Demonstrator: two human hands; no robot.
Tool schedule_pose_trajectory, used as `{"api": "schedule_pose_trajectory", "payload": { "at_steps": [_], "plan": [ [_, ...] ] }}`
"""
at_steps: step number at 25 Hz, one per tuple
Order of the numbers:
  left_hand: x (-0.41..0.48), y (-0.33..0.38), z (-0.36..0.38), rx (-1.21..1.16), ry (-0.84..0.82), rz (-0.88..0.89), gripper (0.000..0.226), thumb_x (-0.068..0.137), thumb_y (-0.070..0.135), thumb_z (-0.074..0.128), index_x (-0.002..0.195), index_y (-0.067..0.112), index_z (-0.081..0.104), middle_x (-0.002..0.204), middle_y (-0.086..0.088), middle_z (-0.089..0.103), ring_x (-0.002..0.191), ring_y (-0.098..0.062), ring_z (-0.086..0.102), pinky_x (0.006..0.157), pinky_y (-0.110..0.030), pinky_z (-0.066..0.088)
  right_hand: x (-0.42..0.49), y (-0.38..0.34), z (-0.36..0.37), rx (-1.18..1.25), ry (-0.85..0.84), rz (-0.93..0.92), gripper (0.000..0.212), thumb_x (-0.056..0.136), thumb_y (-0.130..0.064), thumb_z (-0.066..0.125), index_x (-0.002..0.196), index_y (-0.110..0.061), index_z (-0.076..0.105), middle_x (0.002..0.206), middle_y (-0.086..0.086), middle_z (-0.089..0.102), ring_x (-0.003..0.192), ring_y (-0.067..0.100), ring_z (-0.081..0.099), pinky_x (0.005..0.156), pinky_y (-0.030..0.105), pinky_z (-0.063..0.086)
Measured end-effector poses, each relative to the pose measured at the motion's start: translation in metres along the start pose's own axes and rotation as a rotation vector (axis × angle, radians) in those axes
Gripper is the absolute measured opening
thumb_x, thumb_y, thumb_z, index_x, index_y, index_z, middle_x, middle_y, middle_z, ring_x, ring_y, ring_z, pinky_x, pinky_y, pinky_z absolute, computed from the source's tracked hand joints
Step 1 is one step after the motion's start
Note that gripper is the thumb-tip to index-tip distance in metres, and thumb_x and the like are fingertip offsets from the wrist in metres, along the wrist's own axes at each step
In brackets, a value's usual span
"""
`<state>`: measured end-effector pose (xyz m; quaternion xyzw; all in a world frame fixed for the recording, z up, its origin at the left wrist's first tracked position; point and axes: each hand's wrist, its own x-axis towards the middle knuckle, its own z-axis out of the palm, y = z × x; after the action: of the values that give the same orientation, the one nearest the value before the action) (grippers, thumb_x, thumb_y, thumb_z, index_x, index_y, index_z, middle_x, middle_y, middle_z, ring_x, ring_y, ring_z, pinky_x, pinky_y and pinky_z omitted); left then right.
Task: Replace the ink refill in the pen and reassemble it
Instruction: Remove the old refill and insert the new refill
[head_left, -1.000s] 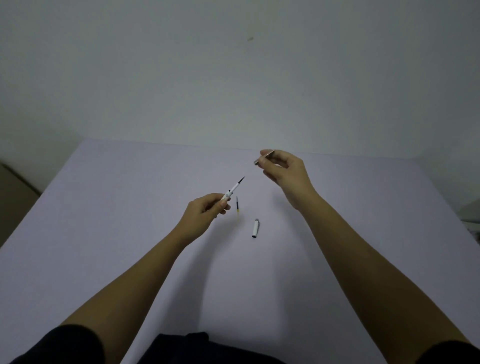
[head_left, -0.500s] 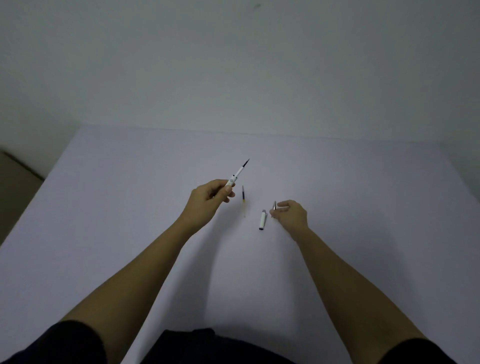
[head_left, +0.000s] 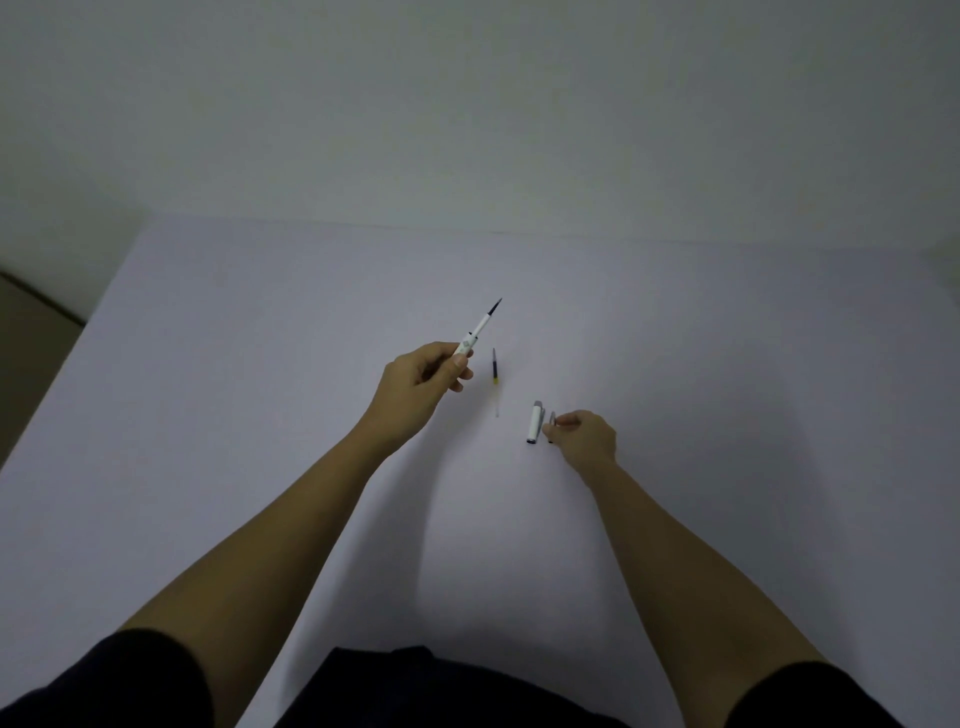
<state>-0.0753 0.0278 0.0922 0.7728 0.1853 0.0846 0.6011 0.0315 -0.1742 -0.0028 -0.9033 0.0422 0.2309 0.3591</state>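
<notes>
The left hand (head_left: 423, 382) pinches the light, stiff white pen barrel (head_left: 475, 335), tip toward one o'clock; the right hand (head_left: 582, 436) pinches a small grey part (head_left: 552, 418).

Two bare hands over a pale tabletop (head_left: 208, 415), mid-frame.
Left hand (head_left: 423, 382) holds a white pen barrel (head_left: 478, 332), dark refill tip pointing up-right; right hand (head_left: 582, 439) pinches a small grey piece (head_left: 552, 417) beside a white cap (head_left: 535, 422); a spare refill (head_left: 495, 371) lies between.
</notes>
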Motion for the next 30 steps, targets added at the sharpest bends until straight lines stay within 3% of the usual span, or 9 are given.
{"api": "schedule_pose_trajectory", "payload": {
  "at_steps": [7,11,14,17,22,25,30],
  "plan": [
    [-0.002,0.005,0.003,-0.003,-0.017,0.015,0.014,0.093,0.031,0.052,0.098,0.034,0.065,0.085,0.011,0.07,0.072,0.0,0.064,0.071,-0.01,0.051,-0.003,-0.009,-0.009,0.039,0.008,-0.003,0.031,0.082,-0.026,0.069,0.104,-0.004,0.065,0.11,0.013,0.069,0.103,0.026,0.062,0.081,0.026,0.044],
    [0.0,0.014,0.002,-0.018,0.0,0.028,0.016,0.094,0.03,0.052,0.101,0.028,0.066,0.085,0.01,0.07,0.071,0.0,0.064,0.069,-0.009,0.049,-0.012,-0.054,-0.032,0.171,0.056,-0.214,0.022,0.087,-0.024,0.063,0.1,-0.009,0.07,0.098,0.008,0.072,0.095,0.021,0.065,0.081,0.022,0.044],
    [0.001,0.02,0.007,-0.019,0.002,0.036,0.018,0.094,0.03,0.051,0.103,0.024,0.065,0.086,0.008,0.07,0.07,0.001,0.064,0.067,-0.009,0.048,-0.029,-0.1,-0.054,0.352,-0.177,-0.458,0.016,0.088,-0.031,0.06,0.099,-0.025,0.071,0.088,-0.011,0.07,0.084,0.007,0.066,0.079,0.02,0.047],
    [-0.004,0.027,0.013,-0.02,-0.007,0.061,0.016,0.093,0.031,0.052,0.101,0.028,0.065,0.086,0.01,0.07,0.07,0.002,0.065,0.064,-0.007,0.047,-0.043,-0.128,-0.064,0.447,-0.366,-0.586,0.013,0.086,-0.03,0.064,0.097,-0.032,0.071,0.091,-0.013,0.072,0.087,0.003,0.07,0.078,0.013,0.053],
    [-0.017,0.019,0.017,0.003,-0.058,0.025,0.012,0.092,0.026,0.055,0.093,0.034,0.063,0.086,0.01,0.071,0.074,-0.001,0.067,0.066,-0.014,0.051,-0.039,-0.154,-0.073,0.612,-0.263,-0.551,0.013,0.082,-0.019,0.07,0.093,-0.013,0.071,0.081,-0.001,0.072,0.072,0.004,0.07,0.072,0.013,0.053],
    [-0.02,0.009,0.011,0.051,-0.062,-0.018,0.011,0.093,0.024,0.054,0.098,0.025,0.064,0.087,0.01,0.071,0.077,-0.004,0.068,0.067,-0.016,0.05,-0.028,-0.168,-0.081,0.678,-0.202,-0.544,0.01,0.081,-0.018,0.071,0.09,-0.012,0.071,0.079,0.002,0.071,0.07,0.007,0.07,0.073,0.016,0.054],
    [-0.004,0.016,-0.002,0.046,0.011,-0.013,0.014,0.093,0.025,0.055,0.101,0.019,0.064,0.088,0.003,0.072,0.078,-0.01,0.069,0.061,-0.009,0.05,-0.006,-0.158,-0.066,0.536,-0.071,-0.439,0.014,0.08,-0.024,0.072,0.091,-0.014,0.07,0.082,0.004,0.071,0.07,0.007,0.067,0.072,0.021,0.053]
  ]
}}
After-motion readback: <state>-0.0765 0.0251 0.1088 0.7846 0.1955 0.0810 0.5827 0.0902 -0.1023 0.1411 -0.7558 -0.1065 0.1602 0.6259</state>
